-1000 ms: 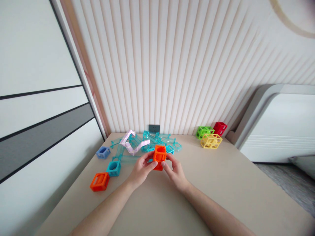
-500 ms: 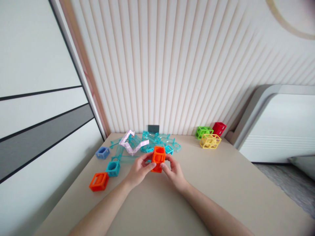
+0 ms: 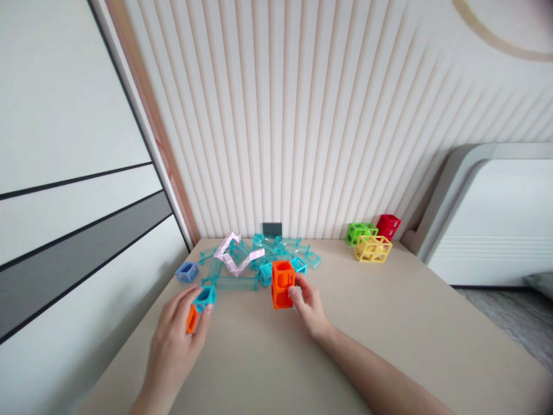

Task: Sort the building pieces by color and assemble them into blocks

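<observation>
My right hand (image 3: 310, 305) grips an upright orange two-cell frame block (image 3: 283, 284) by its right side, thumb on the front. The block's top opening faces up. At the left, my left hand (image 3: 179, 323) reaches over a second orange frame block (image 3: 191, 319), mostly hidden under the palm and fingers. Thumb and fingers of that hand are spread apart around it; whether they touch it I cannot tell. Right by those fingertips sits a teal cube block with a round hole (image 3: 204, 297). A small blue block (image 3: 187, 271) rests just beyond.
Clear teal track pieces (image 3: 235, 282) lie heaped along the wall, with a pale lilac zigzag strip (image 3: 237, 270) on top. Several teal cubes (image 3: 265, 274) are among them. Green (image 3: 360, 233), yellow (image 3: 373, 249) and red (image 3: 388, 226) frame blocks stand at the back right.
My left hand has let go of the upright orange block and moved left to the other orange block. The right hand keeps holding the upright one. The view has shifted slightly.
</observation>
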The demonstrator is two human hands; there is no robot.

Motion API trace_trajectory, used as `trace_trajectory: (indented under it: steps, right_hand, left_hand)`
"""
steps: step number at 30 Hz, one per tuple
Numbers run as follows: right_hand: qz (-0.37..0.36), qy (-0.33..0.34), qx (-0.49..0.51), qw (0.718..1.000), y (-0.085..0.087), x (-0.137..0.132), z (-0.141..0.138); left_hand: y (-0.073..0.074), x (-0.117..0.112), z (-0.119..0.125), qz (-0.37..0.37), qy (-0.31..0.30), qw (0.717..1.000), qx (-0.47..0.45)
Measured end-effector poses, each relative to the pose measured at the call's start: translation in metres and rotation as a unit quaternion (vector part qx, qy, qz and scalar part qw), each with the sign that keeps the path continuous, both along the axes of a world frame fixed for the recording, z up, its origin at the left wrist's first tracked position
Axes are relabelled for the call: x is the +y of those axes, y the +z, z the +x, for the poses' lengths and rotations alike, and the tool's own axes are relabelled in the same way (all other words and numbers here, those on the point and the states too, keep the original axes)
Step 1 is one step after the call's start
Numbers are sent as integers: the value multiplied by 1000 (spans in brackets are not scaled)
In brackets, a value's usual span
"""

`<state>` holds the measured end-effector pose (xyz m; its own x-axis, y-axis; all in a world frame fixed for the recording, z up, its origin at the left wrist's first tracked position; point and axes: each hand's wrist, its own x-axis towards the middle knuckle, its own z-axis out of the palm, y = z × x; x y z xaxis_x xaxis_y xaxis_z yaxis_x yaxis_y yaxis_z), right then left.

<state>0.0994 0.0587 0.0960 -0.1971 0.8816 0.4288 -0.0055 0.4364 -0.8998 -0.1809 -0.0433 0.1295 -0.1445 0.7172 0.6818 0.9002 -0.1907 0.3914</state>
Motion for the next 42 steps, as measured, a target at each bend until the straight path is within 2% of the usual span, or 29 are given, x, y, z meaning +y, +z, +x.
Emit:
trace_trajectory:
  steps: [3, 6, 8, 10, 14, 22, 29, 33, 37, 40, 42]
  right_hand:
    - [-16, 2, 2, 1000, -1, 3, 0]
    - [-19, 10, -5, 1000, -2, 3, -1]
    - [-9, 18, -14, 1000, -2, 2, -2]
    - [6, 20, -25, 999, -1, 1, -2]
    - [27, 18, -42, 999, 0, 1, -1]
    - [32, 25, -45, 998, 1, -1, -2]
    - [29, 24, -48, 998, 3, -1, -2]
    - [29, 24, -45, 998, 3, 0, -2]
    - [27, 22, -50, 998, 3, 0, -2]
    - [18, 22, -47, 998, 2, -1, -2]
    - [1, 31, -36, 999, 0, -1, -3]
  left_hand:
    - [-23, -8, -23, -60, 46, 995, 60]
    - [-47, -9, -32, -54, 65, 990, 113]
    - [-57, -8, -35, -45, 66, 986, 146]
    - [-60, -7, -37, -38, 60, 985, 160]
    - [-52, -3, -38, -43, 32, 983, 174]
    - [-40, 1, -37, -119, -18, 973, 198]
    - [-33, 0, -35, -174, -16, 965, 195]
    - [-39, 1, -46, -147, -11, 980, 134]
    - [-39, -1, -55, -81, 25, 995, 53]
    - [-25, -4, -46, -13, 48, 998, -41]
    - [-9, -3, -28, 27, 41, 986, -159]
